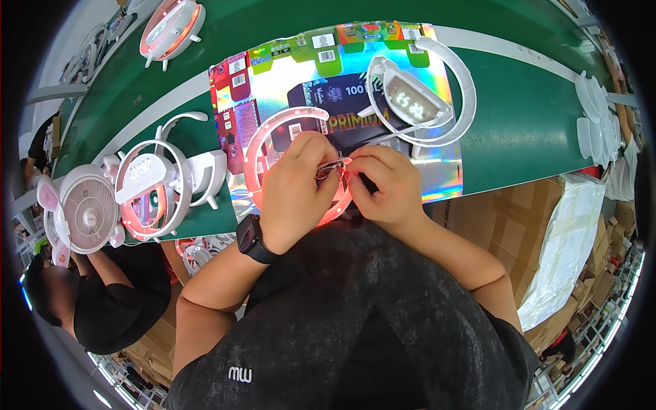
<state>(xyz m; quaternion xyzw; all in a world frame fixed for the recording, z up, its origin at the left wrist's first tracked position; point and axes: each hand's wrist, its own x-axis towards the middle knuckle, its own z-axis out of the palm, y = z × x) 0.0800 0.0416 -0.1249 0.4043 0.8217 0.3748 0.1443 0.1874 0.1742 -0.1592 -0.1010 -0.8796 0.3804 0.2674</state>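
Observation:
My left hand (298, 183) is closed in a pinch around small thin pieces, perhaps wires, too small to make out. Close against it, my right hand (389, 180) pinches the end of a thin white cable (393, 135). That cable runs up to a white clock (413, 101) with lit digits. Beneath my hands lies a ring (265, 134) glowing red, partly hidden by my left hand. To the right, a white ring (468, 89) curves around the clock. All of this rests on a shiny printed cardboard sheet (273, 89).
The green workbench (519, 116) carries more ring clocks (154, 184) and a round fan-like piece (87, 208) at left. Another red-lit clock (172, 31) stands farther back. White curved parts (596, 119) are stacked far right, above a large cardboard box (509, 219). A co-worker (116, 294) sits at left.

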